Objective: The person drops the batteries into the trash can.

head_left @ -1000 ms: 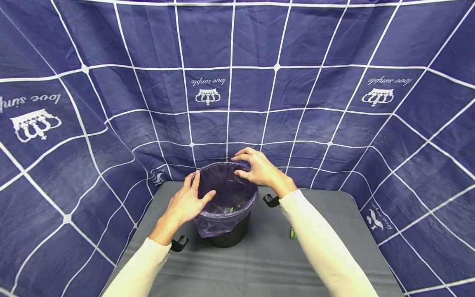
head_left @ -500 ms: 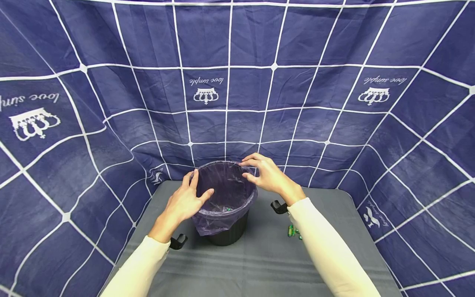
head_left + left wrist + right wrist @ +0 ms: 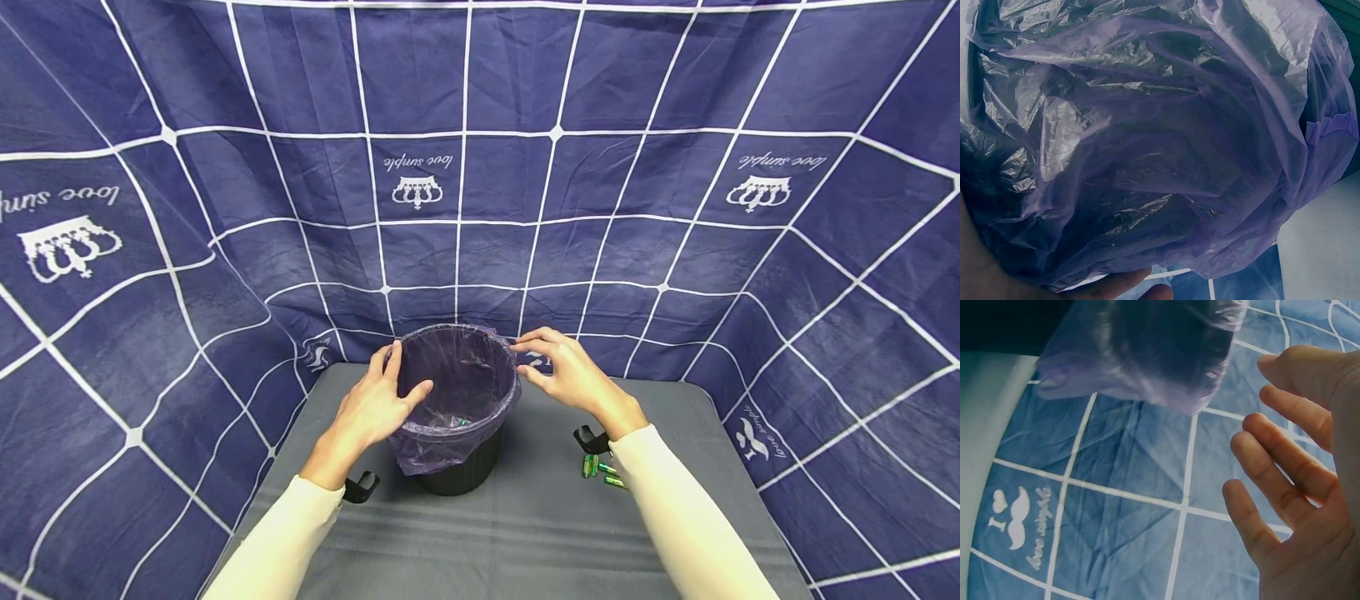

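Note:
A black trash bin (image 3: 459, 482) lined with a thin purple plastic bag (image 3: 433, 454) stands upright at the middle back. A small bit of green (image 3: 462, 422) shows at its bottom. My left hand (image 3: 369, 410) lies at the bin's left rim, fingers fairly straight and thumb over the opening. In the left wrist view, its fingers show below the bag's edge. Just right of the rim, my right hand (image 3: 567, 372) holds nothing; its fingers are loosely bent and apart. In the right wrist view, these fingers (image 3: 1266, 465) are clear of the bag.
Several green batteries (image 3: 590, 467) lie on the grey tabletop (image 3: 540, 533) right of the bin, below my right wrist. Blue cloth (image 3: 600, 183) with white grid lines walls in the back and both sides. Black mounts (image 3: 362, 487) sit at both wrists.
My right hand has moved from above the bin's opening to the right, past its rim. The bright green piece inside the bin shows less now. My left hand has stayed put.

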Demonstrator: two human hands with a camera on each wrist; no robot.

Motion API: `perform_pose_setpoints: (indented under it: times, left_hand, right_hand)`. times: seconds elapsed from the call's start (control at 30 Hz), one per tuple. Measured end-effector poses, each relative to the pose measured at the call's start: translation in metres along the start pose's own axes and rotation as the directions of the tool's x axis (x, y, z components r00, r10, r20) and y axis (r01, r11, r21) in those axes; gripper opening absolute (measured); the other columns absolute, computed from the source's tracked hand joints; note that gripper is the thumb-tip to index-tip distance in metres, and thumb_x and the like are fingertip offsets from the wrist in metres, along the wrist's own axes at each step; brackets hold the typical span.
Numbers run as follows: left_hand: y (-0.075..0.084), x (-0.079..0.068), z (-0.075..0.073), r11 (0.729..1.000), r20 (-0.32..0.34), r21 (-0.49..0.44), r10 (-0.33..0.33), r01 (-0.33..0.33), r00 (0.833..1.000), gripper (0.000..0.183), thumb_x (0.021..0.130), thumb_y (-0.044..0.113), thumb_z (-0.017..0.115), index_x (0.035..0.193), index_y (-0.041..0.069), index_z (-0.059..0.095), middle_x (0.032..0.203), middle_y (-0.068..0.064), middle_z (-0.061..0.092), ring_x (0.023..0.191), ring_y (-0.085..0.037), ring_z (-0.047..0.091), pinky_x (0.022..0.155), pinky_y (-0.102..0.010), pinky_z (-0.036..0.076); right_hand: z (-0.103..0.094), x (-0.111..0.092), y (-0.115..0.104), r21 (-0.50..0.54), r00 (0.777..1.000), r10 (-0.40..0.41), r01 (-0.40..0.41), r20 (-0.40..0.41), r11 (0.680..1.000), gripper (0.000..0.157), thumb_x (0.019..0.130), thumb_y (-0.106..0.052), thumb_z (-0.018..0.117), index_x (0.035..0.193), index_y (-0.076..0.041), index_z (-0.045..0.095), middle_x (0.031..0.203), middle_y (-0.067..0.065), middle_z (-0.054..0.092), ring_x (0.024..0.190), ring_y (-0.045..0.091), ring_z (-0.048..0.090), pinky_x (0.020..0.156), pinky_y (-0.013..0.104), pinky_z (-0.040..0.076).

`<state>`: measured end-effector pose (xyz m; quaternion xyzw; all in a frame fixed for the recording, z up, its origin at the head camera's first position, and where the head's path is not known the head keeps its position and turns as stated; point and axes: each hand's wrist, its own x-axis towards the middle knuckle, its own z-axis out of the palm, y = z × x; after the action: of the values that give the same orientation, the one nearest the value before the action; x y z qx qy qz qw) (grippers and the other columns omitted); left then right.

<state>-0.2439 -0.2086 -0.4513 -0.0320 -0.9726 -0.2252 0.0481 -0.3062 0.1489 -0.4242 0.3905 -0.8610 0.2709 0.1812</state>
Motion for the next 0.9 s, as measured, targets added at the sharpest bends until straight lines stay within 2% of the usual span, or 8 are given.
perform_pose_setpoints:
  times: [0.17, 0.4, 0.73, 0.9]
  left_hand:
    - [0.001, -0.001, -0.001, 1.0, -0.007, 0.003, 0.007, -0.007, 1.0, 0.104, 0.114, 0.071, 0.058, 0.187, 0.008, 0.02, 0.189, -0.021, 0.028, 0.15, -0.06, 0.063, 0.111, -0.077, 0.057]
    - [0.001, 0.0, -0.002, 1.0, -0.008, 0.0, 0.001, -0.001, 1.0, 0.103, 0.115, 0.07, 0.058, 0.188, 0.008, 0.019, 0.19, -0.021, 0.027, 0.151, -0.06, 0.063, 0.113, -0.077, 0.056]
    - [-0.002, 0.001, -0.001, 1.0, -0.005, -0.003, -0.004, 0.004, 1.0, 0.104, 0.114, 0.072, 0.057, 0.188, 0.011, 0.018, 0.19, -0.02, 0.027, 0.153, -0.06, 0.061, 0.114, -0.078, 0.056]
    - [-0.001, 0.001, 0.0, 1.0, -0.013, -0.01, -0.003, 0.003, 1.0, 0.104, 0.113, 0.071, 0.06, 0.188, 0.01, 0.019, 0.19, -0.02, 0.028, 0.152, -0.061, 0.062, 0.112, -0.079, 0.056]
  right_hand:
    - [0.002, -0.021, 0.012, 0.003, 1.0, 0.007, -0.007, -0.011, 1.0, 0.031, 0.102, -0.009, 0.09, 0.132, -0.006, 0.086, 0.137, 0.011, 0.082, 0.133, 0.034, 0.08, 0.115, 0.055, 0.062]
    - [0.004, -0.052, 0.031, 0.005, 0.999, 0.035, -0.035, -0.036, 0.999, 0.031, 0.098, -0.006, 0.093, 0.128, -0.006, 0.087, 0.132, 0.01, 0.083, 0.127, 0.035, 0.082, 0.11, 0.057, 0.063]
    - [0.018, -0.104, 0.057, -0.017, 0.996, 0.089, -0.089, -0.009, 0.996, 0.035, 0.095, -0.004, 0.094, 0.129, -0.006, 0.087, 0.13, 0.012, 0.084, 0.124, 0.037, 0.082, 0.108, 0.059, 0.064]
    - [0.025, -0.131, 0.068, -0.029, 0.988, 0.15, -0.15, 0.022, 0.988, 0.035, 0.097, -0.006, 0.094, 0.131, -0.01, 0.086, 0.132, 0.008, 0.083, 0.124, 0.036, 0.082, 0.106, 0.06, 0.065]
